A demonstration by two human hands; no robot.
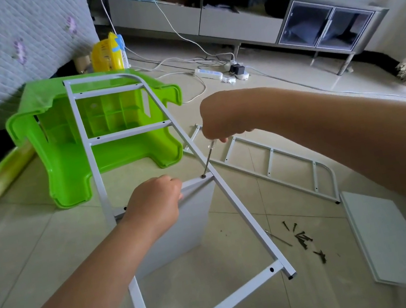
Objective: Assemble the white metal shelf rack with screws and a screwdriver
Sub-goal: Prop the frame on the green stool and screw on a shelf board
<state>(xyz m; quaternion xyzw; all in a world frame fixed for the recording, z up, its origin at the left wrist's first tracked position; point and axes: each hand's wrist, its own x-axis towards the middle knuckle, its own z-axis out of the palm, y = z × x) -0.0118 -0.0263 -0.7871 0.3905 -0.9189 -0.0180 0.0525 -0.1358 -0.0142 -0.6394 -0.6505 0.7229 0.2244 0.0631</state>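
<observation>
A white side frame (122, 134) leans with its upper end on an overturned green stool (70, 161) and its lower end near the camera on the tiled floor (23, 248). Under its third crossbar a white shelf panel (182, 228) stands on edge, meeting the bar. The left hand (155, 203) curls its fingers over the top edge of that panel and the crossbar, holding them together. The right hand (220, 121) is closed around the handle of a screwdriver (208, 159), whose shaft slants down to a screw (203, 176) seated at the right end of the crossbar, just beside the frame's right rail. A second side frame (274, 165) lies flat on the floor to the right, behind the screwdriver. Near it a small heap of dark screws (304, 240) is scattered on the tiles, and another white panel (391, 242) lies flat just beyond them, at the right edge.
</observation>
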